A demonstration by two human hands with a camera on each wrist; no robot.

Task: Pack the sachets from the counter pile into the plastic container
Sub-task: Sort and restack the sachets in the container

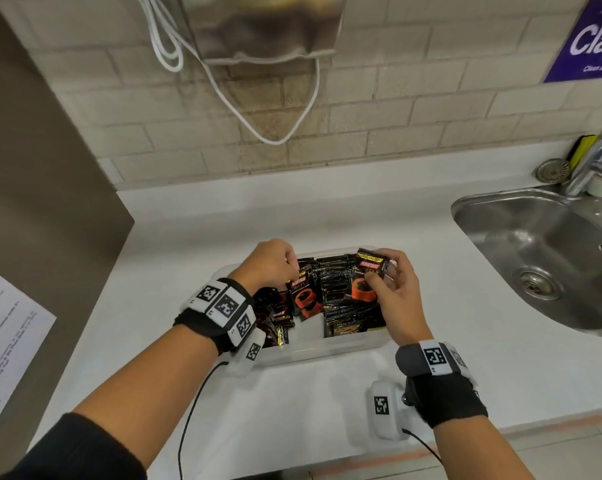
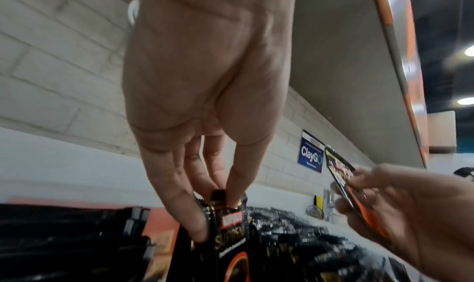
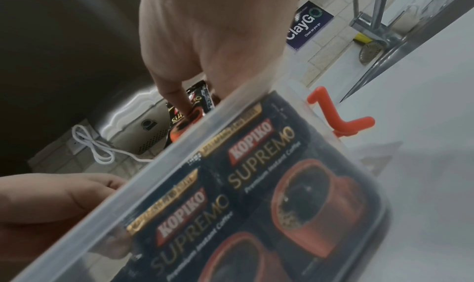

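1. Your left hand (image 1: 271,262) pinched the top edge of one sachet (image 1: 303,295) between thumb and fingertips, holding it upright over the gap in the middle of the plastic container (image 1: 322,346)
2. Your right hand (image 1: 393,295) gripped a second sachet (image 1: 369,277), fingers curled round it, just above the right-hand rows in the container
3. The container sat on the white desk (image 1: 431,271) in front of you, and it already held a lot: sachets stood packed on edge along the right side, with more lying loosely at the left end
4. In the right wrist view you could read the sachet fronts pressed against the clear container wall (image 3: 179,150), so that side looked tightly filled
5. You had no pile left on the desk that any view showed; I judged the packing nearly done, with these two sachets still to be set in and the loose ones at the left perhaps needing tidying
6. The sink (image 1: 535,244) stood well apart to your right, clear of the work
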